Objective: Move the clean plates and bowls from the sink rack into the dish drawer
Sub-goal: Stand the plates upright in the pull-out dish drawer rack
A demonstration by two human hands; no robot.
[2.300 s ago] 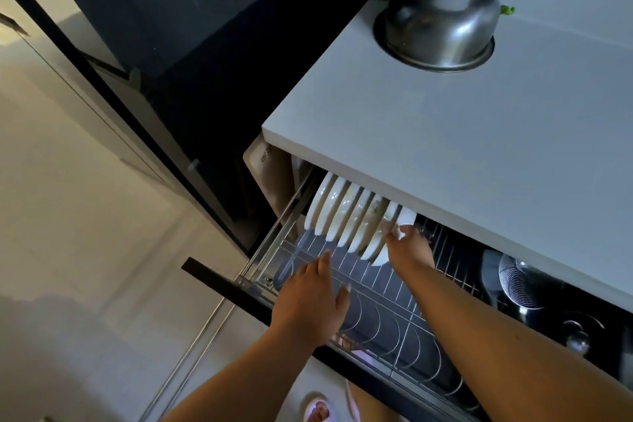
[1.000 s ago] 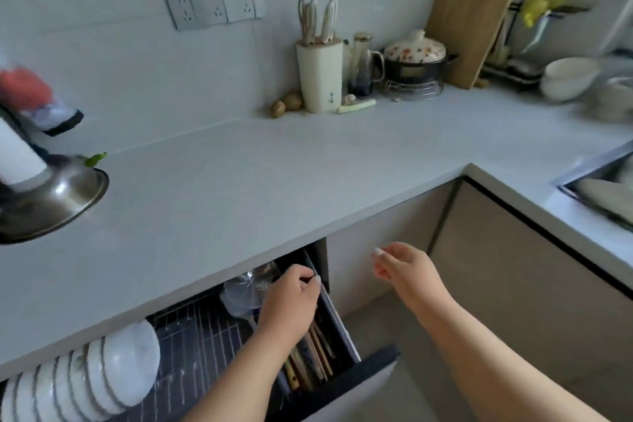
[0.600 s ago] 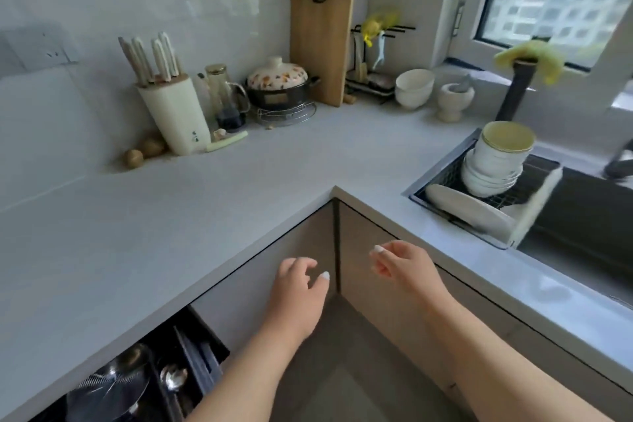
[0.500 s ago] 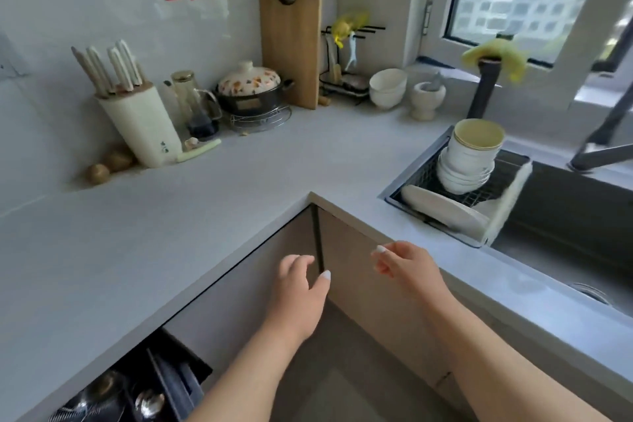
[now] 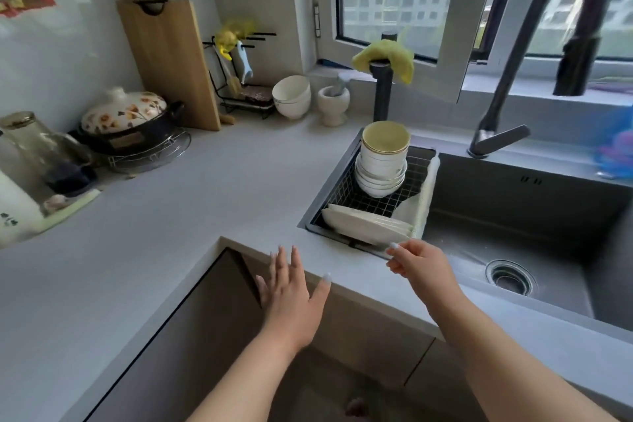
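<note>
Here we reach toward the plates (image 5: 366, 226), which lie stacked and tilted in the near end of the sink rack (image 5: 416, 166), with the bowls (image 5: 382, 161) piled upright behind them. Our right hand (image 5: 419, 267) hovers just beside the plates' near rim, its grip loosely curled on nothing; our left hand (image 5: 291, 291) is spread flat over the edge of the table (image 5: 171, 216). We judge the plates stiff, brittle, fairly heavy as a stack and perhaps slick, so we would take them by the rim, with both hands.
</note>
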